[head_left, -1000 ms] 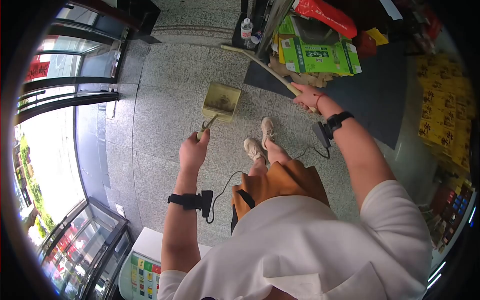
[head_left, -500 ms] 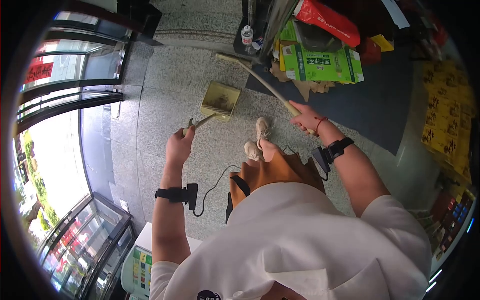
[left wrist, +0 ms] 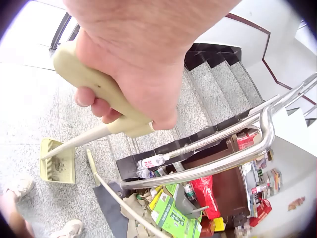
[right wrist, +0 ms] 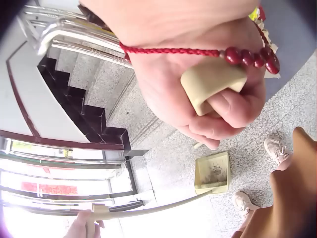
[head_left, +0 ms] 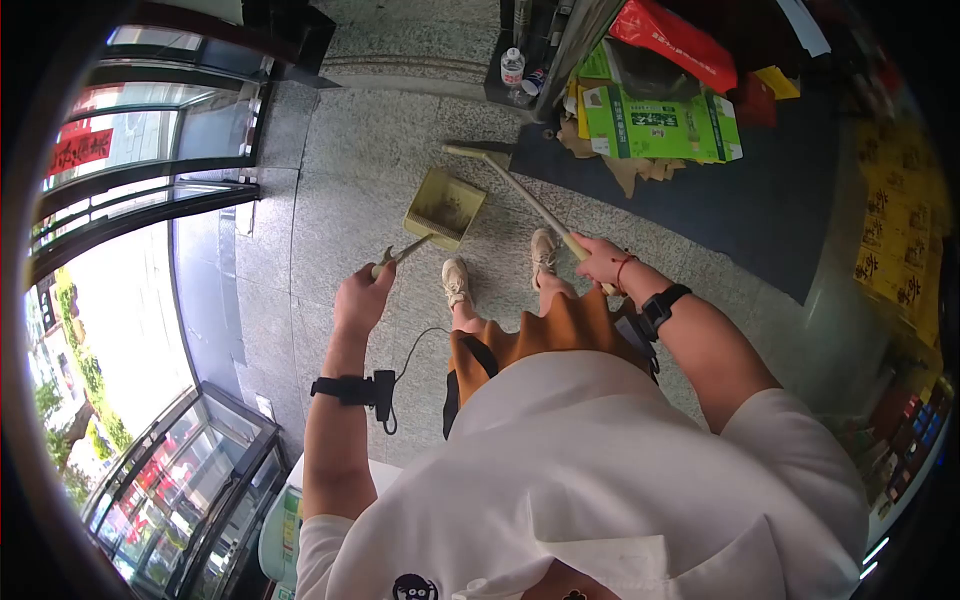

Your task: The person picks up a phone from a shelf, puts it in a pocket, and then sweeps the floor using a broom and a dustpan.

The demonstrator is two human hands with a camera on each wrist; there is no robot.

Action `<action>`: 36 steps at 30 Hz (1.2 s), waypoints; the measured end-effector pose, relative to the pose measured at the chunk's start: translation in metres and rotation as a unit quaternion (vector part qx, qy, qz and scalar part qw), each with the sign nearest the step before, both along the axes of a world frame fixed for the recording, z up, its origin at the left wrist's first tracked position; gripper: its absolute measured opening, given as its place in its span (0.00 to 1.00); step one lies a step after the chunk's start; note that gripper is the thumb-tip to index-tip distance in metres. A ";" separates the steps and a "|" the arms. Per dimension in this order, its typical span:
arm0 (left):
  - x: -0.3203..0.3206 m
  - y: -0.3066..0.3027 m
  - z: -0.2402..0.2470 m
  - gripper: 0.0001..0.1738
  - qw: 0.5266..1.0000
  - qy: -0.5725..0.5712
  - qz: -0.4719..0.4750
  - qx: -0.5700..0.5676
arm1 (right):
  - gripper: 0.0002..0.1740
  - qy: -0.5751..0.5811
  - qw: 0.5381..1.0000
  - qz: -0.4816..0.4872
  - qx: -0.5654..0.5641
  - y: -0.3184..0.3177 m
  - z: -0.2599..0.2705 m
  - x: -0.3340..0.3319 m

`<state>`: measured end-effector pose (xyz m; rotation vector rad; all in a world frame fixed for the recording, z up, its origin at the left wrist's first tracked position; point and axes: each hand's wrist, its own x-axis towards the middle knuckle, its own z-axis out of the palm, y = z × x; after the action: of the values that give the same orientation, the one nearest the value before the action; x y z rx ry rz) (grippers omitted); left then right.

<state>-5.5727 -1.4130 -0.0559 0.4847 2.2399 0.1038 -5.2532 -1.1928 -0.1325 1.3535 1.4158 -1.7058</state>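
Granite floor (head_left: 330,200) of a shop entrance is recorded, with glass doors (head_left: 140,150) at the left and a dark mat (head_left: 740,210) at the right. Dustpan (head_left: 445,207) is set on the floor just ahead of the shoes, near the mat's left edge; grit is seen in it. Its long handle is gripped by the left hand (head_left: 362,300), fingers curled round the end. Broom (head_left: 520,190) is held by the right hand (head_left: 600,262), fingers wrapped round the handle top. Its head is rested on the floor at the mat's corner, just beside the dustpan.

Risks, as judged:
- Grit could be spilled if the dustpan is tipped by its handle.
- The broom head could be caught on the mat's edge.
- The cable (head_left: 412,355) hung from the left wrist could be snagged.

Writing: print on the green boxes (head_left: 660,125), the red door sign (head_left: 80,150) and the bottle (head_left: 513,67) label is too small to be read.
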 end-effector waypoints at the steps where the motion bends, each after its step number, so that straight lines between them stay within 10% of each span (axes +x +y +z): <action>1: -0.004 -0.002 -0.001 0.28 1.000 -0.001 -0.006 0.003 | 0.44 0.000 1.000 0.002 -0.010 -0.005 0.011 0.002; 8: -0.043 -0.031 -0.010 0.29 0.998 -0.020 -0.062 0.006 | 0.43 -0.014 0.997 -0.075 0.019 -0.050 0.070 0.005; 21: -0.085 -0.071 -0.008 0.29 0.988 -0.015 -0.152 -0.007 | 0.41 -0.053 0.996 -0.071 0.008 -0.173 -0.023 -0.067; 27: -0.091 -0.087 -0.024 0.30 0.987 -0.013 -0.157 0.014 | 0.43 -0.002 0.986 -0.127 -0.111 -0.177 0.066 -0.058; 36: -0.097 -0.124 -0.025 0.29 0.989 -0.010 -0.145 0.020 | 0.43 -0.073 0.971 -0.227 -0.006 -0.191 0.091 0.012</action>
<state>-5.6697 -1.5367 -0.0809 0.8223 2.1272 0.0017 -5.2410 -1.3842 -0.0417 1.8608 1.0656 -1.8348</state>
